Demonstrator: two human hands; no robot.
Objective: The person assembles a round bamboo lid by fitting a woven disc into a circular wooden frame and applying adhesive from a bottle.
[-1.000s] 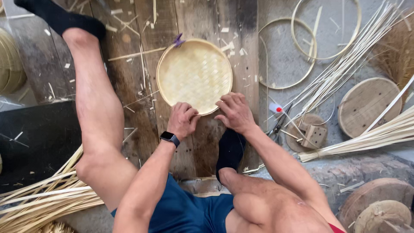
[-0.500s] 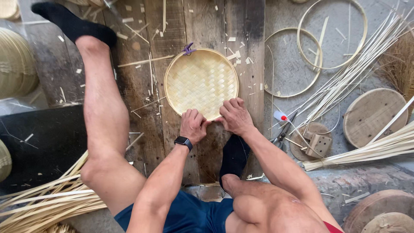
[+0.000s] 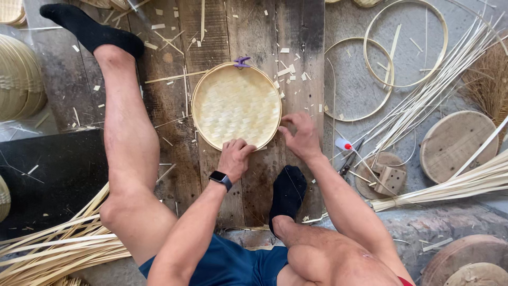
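Both hands work the near rim of a round woven bamboo tray on the plank floor.

The left hand curls, gripping its edge; the right hand presses spread fingers beside it. The purple clip opposite could pop off if the rim flexes.

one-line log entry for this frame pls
left hand: grip on near rim of woven bamboo tray | right hand: on right rim | purple clip: far rim | tray flat on wooden planks

Worn wooden floorboards beside grey concrete, daylight, scattered shavings
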